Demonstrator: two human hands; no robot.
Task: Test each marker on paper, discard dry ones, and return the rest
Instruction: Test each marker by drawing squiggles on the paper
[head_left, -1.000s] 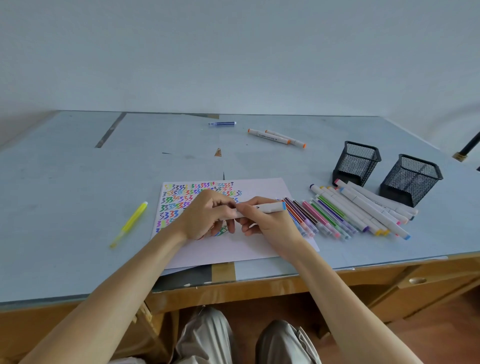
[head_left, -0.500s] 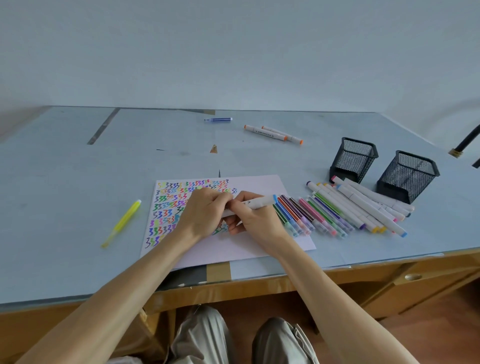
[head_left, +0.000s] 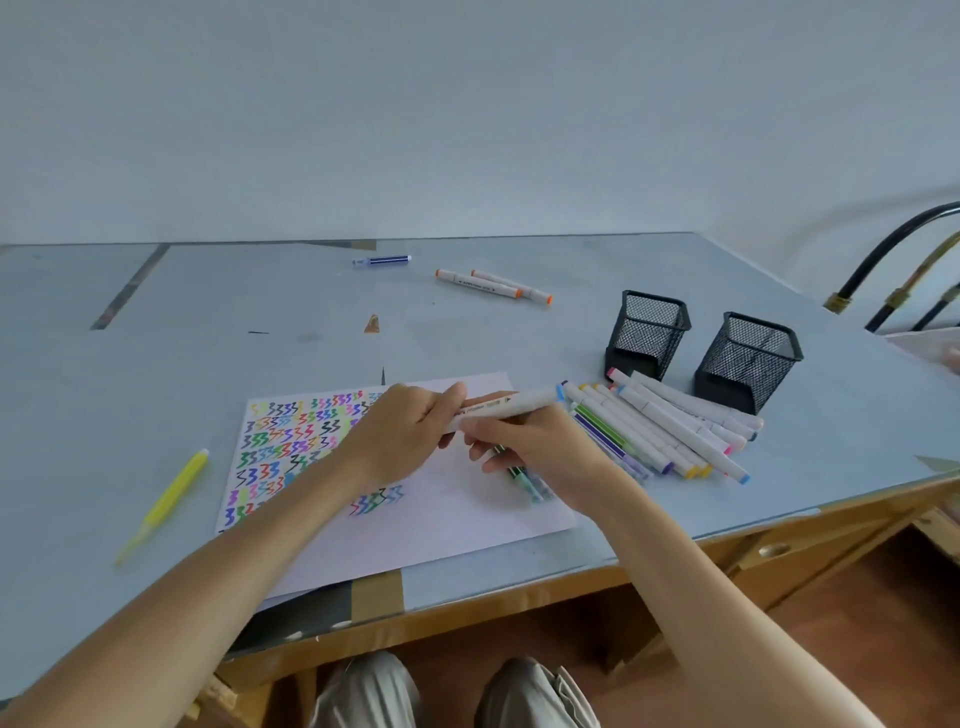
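I see both hands on one white marker (head_left: 506, 407) above the scribbled paper (head_left: 457, 499): my left hand (head_left: 402, 431) pinches its near end, my right hand (head_left: 540, 452) wraps its barrel. Tested markers (head_left: 670, 431) lie just right, beside two mesh holders (head_left: 649, 332).

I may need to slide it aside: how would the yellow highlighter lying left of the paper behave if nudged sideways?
The slim yellow highlighter looks round-bodied, so it would probably roll. It seems to be light plastic, so a slight touch likely shifts it. The smooth grey tabletop probably offers little grip.
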